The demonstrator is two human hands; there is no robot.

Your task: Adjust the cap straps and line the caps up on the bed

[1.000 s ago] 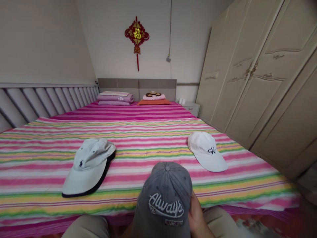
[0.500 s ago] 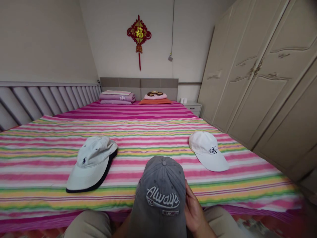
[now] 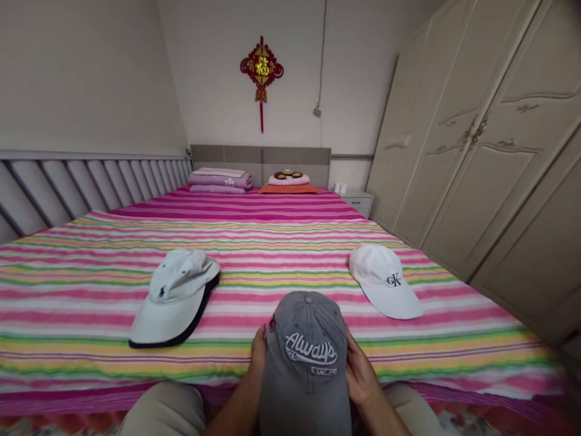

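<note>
I hold a grey cap point(image 3: 307, 357) with white "Always" lettering low in the middle of the view, over the near edge of the bed. My left hand point(image 3: 258, 357) grips its left side and my right hand point(image 3: 359, 372) grips its right side, fingers wrapped against the crown. A pale grey cap with a dark brim edge point(image 3: 175, 297) lies on the striped bedspread point(image 3: 281, 242) to the left. To the right lies a white cap with a "CK" logo point(image 3: 385, 281).
Folded purple bedding point(image 3: 221, 180) and a small pillow stack point(image 3: 288, 180) sit by the headboard. A beige wardrobe point(image 3: 490, 157) runs along the right. A padded grey panel point(image 3: 91, 181) lines the left wall. A red knot ornament point(image 3: 261, 69) hangs above. My knees show at the bottom.
My left hand has come into view on the cap's left side. The grey cap has shifted slightly right and stays held over the bed's near edge. The other two caps have not moved.
</note>
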